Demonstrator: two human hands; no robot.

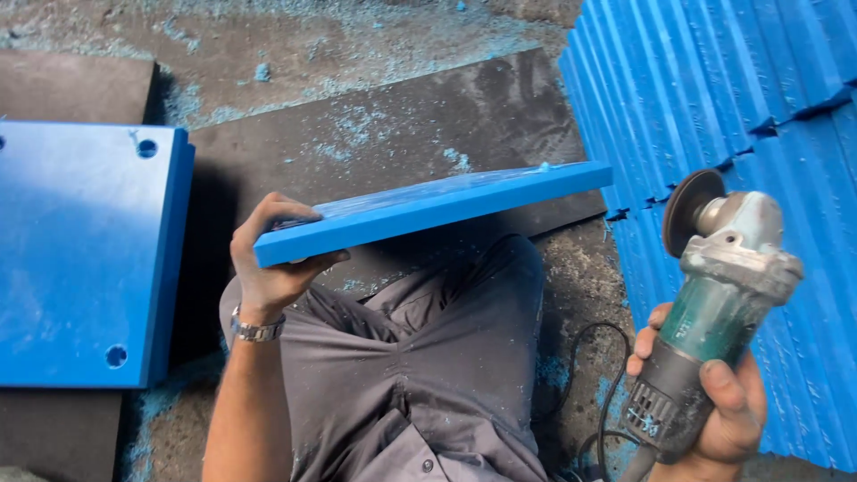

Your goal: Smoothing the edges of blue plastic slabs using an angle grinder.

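My left hand (268, 259) grips the near end of a thick blue plastic slab (428, 207), which is tilted on edge and rests across my grey-trousered legs (420, 357). A metal watch sits on that wrist. My right hand (714, 402) holds a green and grey angle grinder (714, 303) by its body, lifted to the right of the slab. Its dark disc (689, 210) faces the slab's far end without touching it.
A second blue slab with holes near its corners (85, 254) lies at the left. A stack of ribbed blue plates (759, 98) fills the right side. A dark board (402, 125) and blue shavings cover the ground ahead. The grinder's black cable (598, 393) loops beside my leg.
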